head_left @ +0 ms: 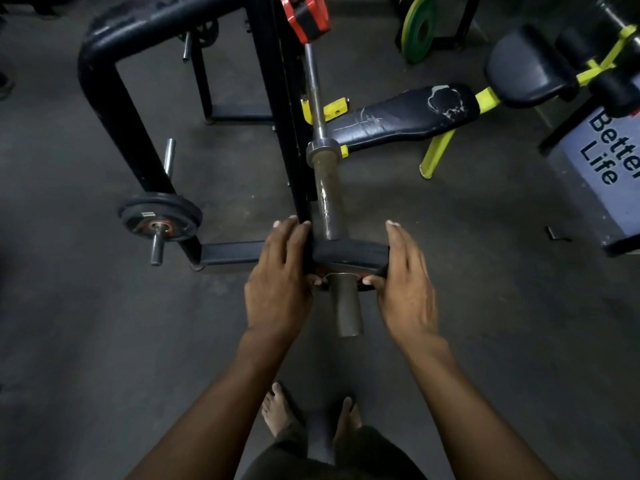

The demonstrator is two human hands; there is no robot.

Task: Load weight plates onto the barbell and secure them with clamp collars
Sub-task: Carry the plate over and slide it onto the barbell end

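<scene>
A black rubber weight plate (349, 252) with an orange centre sits on the barbell sleeve (329, 202), near the sleeve's end, which pokes out toward me. My left hand (280, 282) grips the plate's left rim and my right hand (403, 285) grips its right rim, thumbs on the near face. The barbell runs away from me to the rack, past a steel shoulder collar (322, 150). A red and black clamp collar (308, 17) shows at the top of the view, by the far part of the bar.
A black rack frame (114, 98) stands at left, with another plate (160, 218) stored on its lower peg. A dark bench with yellow legs (408, 116) lies at right. A green plate (419, 29) leans at the back. My bare feet (277, 410) stand on the dark floor.
</scene>
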